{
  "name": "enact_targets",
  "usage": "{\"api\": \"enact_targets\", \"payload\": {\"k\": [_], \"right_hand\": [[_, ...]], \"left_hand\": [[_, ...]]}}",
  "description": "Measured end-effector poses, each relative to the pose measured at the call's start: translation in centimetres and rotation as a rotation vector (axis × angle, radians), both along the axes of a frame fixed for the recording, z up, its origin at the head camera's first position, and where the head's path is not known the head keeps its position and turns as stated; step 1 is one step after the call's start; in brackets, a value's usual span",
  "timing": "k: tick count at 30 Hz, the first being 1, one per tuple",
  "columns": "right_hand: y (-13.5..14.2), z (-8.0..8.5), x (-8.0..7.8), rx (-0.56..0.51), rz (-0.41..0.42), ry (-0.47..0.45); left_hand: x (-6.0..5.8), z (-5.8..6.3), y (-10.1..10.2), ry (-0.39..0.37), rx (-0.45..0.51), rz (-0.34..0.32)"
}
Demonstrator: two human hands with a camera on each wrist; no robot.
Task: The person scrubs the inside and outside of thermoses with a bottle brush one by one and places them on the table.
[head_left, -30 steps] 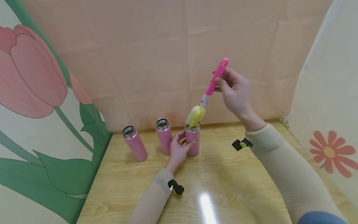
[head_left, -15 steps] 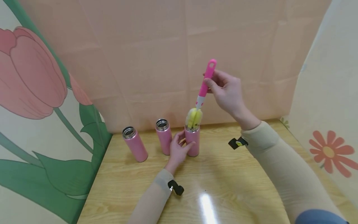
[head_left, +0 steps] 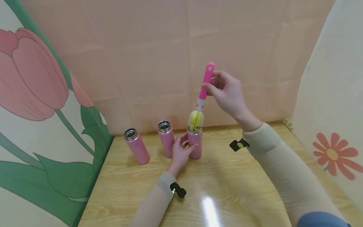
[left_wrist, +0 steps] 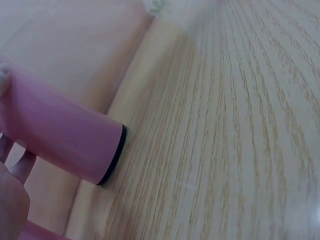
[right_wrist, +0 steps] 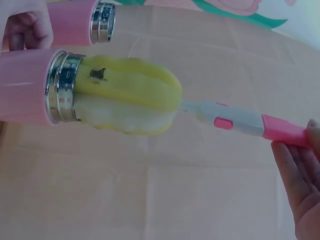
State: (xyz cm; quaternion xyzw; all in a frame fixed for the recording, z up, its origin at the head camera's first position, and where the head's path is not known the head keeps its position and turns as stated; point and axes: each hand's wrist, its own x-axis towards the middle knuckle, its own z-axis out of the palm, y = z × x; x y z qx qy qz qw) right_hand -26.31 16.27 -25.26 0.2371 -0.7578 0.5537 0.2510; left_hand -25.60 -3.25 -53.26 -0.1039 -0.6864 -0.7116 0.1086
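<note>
My left hand grips a pink bottle around its side, and the bottle stands upright on the table. Its dark base rests on the wood in the left wrist view. Between thumb and fingers, my right hand pinches the pink handle of a bottle brush. The brush's yellow and white sponge head pokes out above the steel mouth, with its lower end inside the bottle. The handle leans slightly to the right. How deep the sponge reaches is hidden.
Two more pink bottles without lids stand to the left: one bottle close beside my left hand, another bottle farther out. The wooden table ends at a peach backdrop. Flower-printed panels flank both sides.
My right hand has moved left and slightly down, bringing the brush handle nearer upright over the bottle. The sponge has sunk slightly at the mouth. My left hand and the bottles stay put.
</note>
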Motion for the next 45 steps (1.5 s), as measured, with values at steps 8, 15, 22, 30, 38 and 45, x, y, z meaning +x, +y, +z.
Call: {"api": "enact_targets", "payload": {"k": [8,15,22,30,38,45], "right_hand": [[0.4,-0.6,-0.2,-0.151,0.103,-0.109],[0.7,-0.6,-0.3,-0.093,0.088,-0.153],[1.1,-1.1,-0.5,-0.161,0.107,-0.183],[1.8,-1.5,-0.7,-0.254,0.143,-0.220],[2.1,-1.2,-0.6,-0.173,0.103,-0.232],[1.9,-1.4,-0.5,-0.094,0.061,-0.233]], "left_hand": [[-0.1,0.0,0.0,-0.001,-0.001,-0.002],[-0.3,-0.2,-0.1,-0.014,-0.019,-0.004],[-0.5,-0.2,-0.1,-0.020,-0.024,-0.005],[-0.4,-0.3,0.1,-0.030,-0.039,-0.004],[-0.5,-0.2,0.3,-0.022,-0.025,-0.005],[-0.3,-0.1,0.1,-0.030,-0.013,-0.005]]}}
